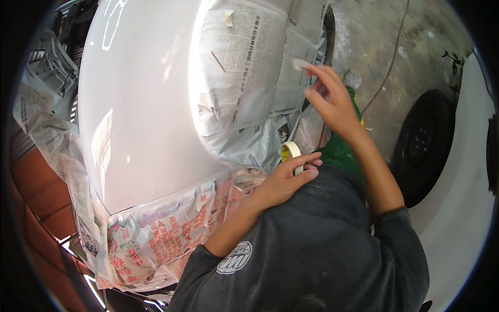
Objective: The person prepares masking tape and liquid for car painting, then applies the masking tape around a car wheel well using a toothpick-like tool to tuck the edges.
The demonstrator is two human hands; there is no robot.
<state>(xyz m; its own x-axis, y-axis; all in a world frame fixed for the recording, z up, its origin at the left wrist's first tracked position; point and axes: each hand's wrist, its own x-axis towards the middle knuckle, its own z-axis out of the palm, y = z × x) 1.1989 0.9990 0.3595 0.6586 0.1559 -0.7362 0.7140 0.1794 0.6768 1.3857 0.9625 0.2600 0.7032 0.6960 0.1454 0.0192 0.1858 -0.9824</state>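
My left hand (287, 183) rests at my lap and holds a roll of cream masking tape (296, 151) against its fingers. Raised in front of the newspaper-covered part, my right hand (330, 99) has its index finger stretched forward. A small whitish strip (299, 64), blurred, is at that fingertip; it looks like a torn bit of tape. The newspaper sheet (244, 62) lies over the wheel area beside a glossy white car panel (150, 104). A short bit of tape (228, 17) sticks on the paper near its top.
Red-printed paper (171, 223) covers the area below the panel. More masking paper (49, 125) hangs along its left side. A black wheel (427, 145) belongs to another white vehicle (462, 208) at right. A thin cable (391, 67) crosses the concrete floor (431, 47).
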